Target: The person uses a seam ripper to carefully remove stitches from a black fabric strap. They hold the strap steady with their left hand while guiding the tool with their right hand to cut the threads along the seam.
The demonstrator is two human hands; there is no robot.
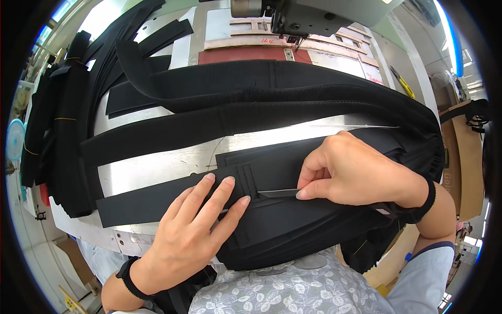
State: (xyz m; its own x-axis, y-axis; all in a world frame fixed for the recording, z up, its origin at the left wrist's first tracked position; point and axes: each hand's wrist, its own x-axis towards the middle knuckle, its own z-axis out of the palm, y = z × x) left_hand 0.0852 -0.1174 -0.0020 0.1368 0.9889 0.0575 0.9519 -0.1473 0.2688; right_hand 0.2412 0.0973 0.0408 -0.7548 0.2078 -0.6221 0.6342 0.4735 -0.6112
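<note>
Pressing down with its fingers stretched out and slightly spread, the left hand [191,235] lies on a black fabric strip [157,201], which runs under its fingertips and out to the left of it, the end lying there on the metal tabletop [151,172]. Just to the right of those fingertips, parallel rows of stitching [248,179] cross the black fabric. The right hand [355,170], near and to the right of the left one, is closed in a pinch, thumb against index finger, on a thin pale sliver [277,191] that points back toward the stitching; whether it is thread or a slim tool cannot be told. Beyond the left hand's fingertips a loose dark thread [213,153] curves over the tabletop, and farther beyond both hands long black bands [193,78] sweep across and bend round to the right of the right hand. Well to the left of and beyond the left hand stand bundles of black fabric [70,141] with yellowish ties round them. Past the right hand, farther out and to its right, lies a yellow cutter [402,82], while a machine head [308,21] overhangs the table well beyond both hands.
</note>
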